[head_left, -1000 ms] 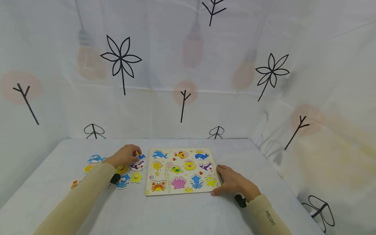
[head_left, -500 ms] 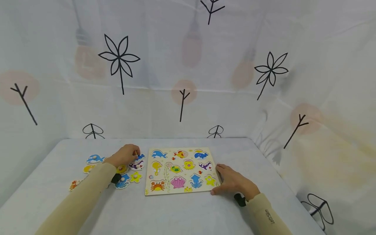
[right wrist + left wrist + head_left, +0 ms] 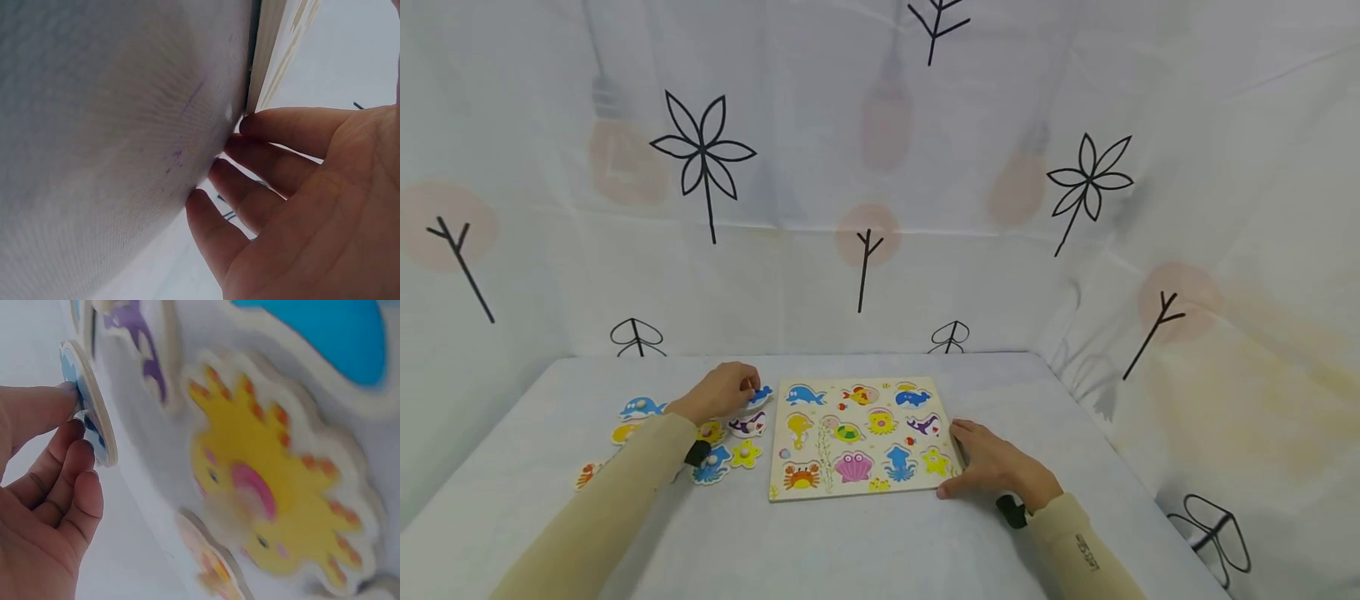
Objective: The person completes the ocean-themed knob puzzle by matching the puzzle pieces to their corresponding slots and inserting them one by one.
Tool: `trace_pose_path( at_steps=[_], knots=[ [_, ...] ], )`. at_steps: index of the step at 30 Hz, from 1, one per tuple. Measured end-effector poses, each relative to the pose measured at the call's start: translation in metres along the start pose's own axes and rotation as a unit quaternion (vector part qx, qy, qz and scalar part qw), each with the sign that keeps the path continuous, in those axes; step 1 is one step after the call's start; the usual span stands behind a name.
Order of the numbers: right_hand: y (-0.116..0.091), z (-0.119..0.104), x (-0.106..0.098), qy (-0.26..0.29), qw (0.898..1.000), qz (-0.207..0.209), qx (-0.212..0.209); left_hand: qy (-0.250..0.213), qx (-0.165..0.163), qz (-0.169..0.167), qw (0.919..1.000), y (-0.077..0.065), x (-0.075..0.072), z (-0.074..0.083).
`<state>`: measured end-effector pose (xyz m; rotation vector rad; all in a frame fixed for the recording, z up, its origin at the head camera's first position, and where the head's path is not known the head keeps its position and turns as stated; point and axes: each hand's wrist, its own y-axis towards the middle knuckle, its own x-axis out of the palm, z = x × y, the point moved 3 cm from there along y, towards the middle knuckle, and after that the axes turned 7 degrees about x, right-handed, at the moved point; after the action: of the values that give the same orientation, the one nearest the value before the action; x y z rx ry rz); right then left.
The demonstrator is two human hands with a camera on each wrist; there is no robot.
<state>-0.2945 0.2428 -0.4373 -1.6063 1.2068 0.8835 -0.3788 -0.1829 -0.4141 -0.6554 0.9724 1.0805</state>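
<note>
My left hand (image 3: 722,392) pinches a blue whale puzzle piece (image 3: 760,397) between thumb and fingers. In the left wrist view the piece (image 3: 94,406) stands tilted on edge, its face towards the palm. Just below it in the head view lie the purple whale piece (image 3: 748,425) and a yellow octopus piece (image 3: 256,481). My right hand (image 3: 996,462) rests at the right edge of the puzzle board (image 3: 865,492), thumb by the near corner. From the right wrist, its fairly straight fingers touch the white cloth beside the board's edge (image 3: 265,56).
More loose pieces lie left of the board: a light-blue whale (image 3: 642,407), a blue squid (image 3: 711,467), a yellow star (image 3: 746,453) and a crab (image 3: 587,475) partly behind the left sleeve (image 3: 602,508). A patterned white curtain (image 3: 805,283) hangs behind the table.
My left hand has shifted slightly, and the blue whale piece now shows tilted beyond its fingertips. The right hand stays at the board's edge.
</note>
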Motion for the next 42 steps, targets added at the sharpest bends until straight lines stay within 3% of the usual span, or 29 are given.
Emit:
trace_pose_path(
  at_steps=[11,18,26,37,42],
  knots=[
    [0.000,-0.001,0.001,-0.005,1.000,-0.003,0.002,0.016,0.103,0.017,0.9944,0.016,0.011,0.047],
    [0.000,0.001,0.001,-0.005,1.000,0.001,-0.001,0.017,0.104,-0.001,0.9944,0.032,0.024,0.087],
    [-0.001,0.001,0.001,-0.003,1.000,0.000,-0.007,0.012,0.141,-0.006,0.9899,0.048,0.039,0.130],
    [0.001,-0.001,0.003,-0.005,1.000,-0.003,0.006,0.008,0.168,-0.024,0.9855,0.067,0.057,0.159],
    [0.002,0.000,0.003,-0.002,1.000,-0.008,0.011,0.016,0.157,-0.032,0.9869,0.075,0.066,0.169]
  ],
)
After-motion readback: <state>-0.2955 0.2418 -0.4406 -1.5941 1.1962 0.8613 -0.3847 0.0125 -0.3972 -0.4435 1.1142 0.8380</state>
